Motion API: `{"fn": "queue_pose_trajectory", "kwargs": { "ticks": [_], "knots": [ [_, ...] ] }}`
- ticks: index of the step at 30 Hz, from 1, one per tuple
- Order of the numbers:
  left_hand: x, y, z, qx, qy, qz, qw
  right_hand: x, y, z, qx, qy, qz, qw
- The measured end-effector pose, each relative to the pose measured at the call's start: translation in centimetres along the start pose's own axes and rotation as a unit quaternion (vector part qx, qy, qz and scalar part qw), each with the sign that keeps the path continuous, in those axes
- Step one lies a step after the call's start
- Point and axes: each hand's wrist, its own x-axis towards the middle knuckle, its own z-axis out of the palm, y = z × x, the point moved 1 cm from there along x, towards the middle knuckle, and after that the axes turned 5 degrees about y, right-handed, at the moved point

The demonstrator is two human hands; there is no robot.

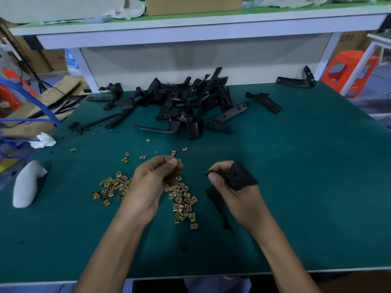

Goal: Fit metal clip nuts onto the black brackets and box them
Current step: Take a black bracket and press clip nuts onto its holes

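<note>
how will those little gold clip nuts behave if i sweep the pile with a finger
The small gold-coloured metal clip nuts look flat and squarish, so they'd probably slide and scatter, not roll. Tiny and thin, likely light; loosely heaped, they'd spread easily.

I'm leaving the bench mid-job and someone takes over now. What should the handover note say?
Left hand pinches one clip nut.
Right hand grips a black bracket; nut and bracket are apart.
Loose clip nuts lie on the green mat by the hands; the bracket pile sits behind.
No boxed brackets in view.
Left: fit this nut, work through the pile, box them.
</note>
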Motion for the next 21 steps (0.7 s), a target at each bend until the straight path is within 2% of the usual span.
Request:
{"fn": "queue_pose_trajectory", "kwargs": {
  "ticks": [3,5,10,15,21],
  "knots": [
    [-0.5,-1.0,0.0,0.009,0.022,-0.010,1.000,0.7,1.5,-1.5,-0.062,0.046,0.115,0.990],
    [-1.6,-1.9,0.7,0.017,0.028,-0.016,0.999,0.4,1.7,-2.2,-0.031,0.082,0.162,0.983],
    [-5.2,-3.1,3.8,-0.040,-0.016,-0.076,0.996,-1.0,0.2,-2.4,0.133,0.166,0.149,0.966],
    [-7.4,-2.6,6.1,-0.105,-0.018,-0.098,0.989,-2.2,-1.2,-2.4,0.310,0.088,0.103,0.941],
    [-8.8,-1.9,6.6,-0.149,-0.031,-0.097,0.984,-2.9,-2.4,-2.5,0.338,0.061,0.083,0.935]
  ]
}}
